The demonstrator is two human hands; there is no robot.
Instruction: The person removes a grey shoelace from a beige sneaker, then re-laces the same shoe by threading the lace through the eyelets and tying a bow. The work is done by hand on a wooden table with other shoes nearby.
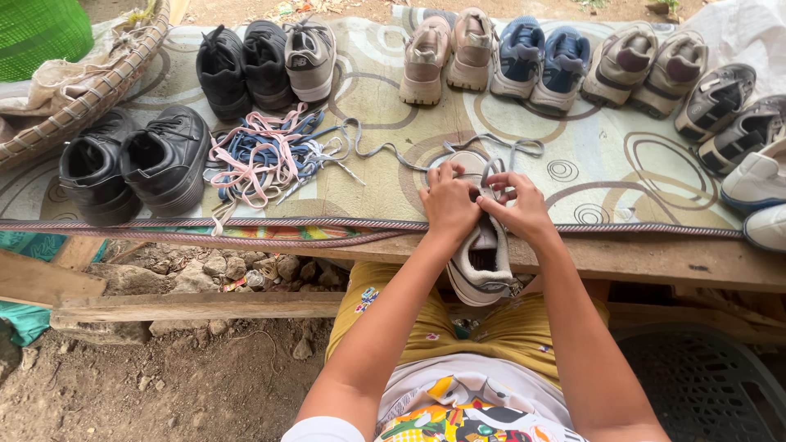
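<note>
A patterned mat (622, 176) covered the wooden bench (655, 260), the biggest thing in view, with a woven basket (98, 98) at its far left. Along the mat's far edge stood pairs of sneakers: black (244, 67), beige (449, 53), blue (542, 61) and tan (647, 67), while a pair of black leather shoes (135, 164) sat near the left end. Between them lay a loose heap of pink, blue and white shoelaces (266, 155). At the bench's near edge, a grey-and-white sneaker (481, 260) rested half on the mat and half over the person's lap, heel toward the body. The left hand (449, 205) was closed around its tongue area, fingers curled. The right hand (520, 209) pinched the grey lace (491, 168) threaded at the shoe's eyelets, its loose end trailing across the mat.
</note>
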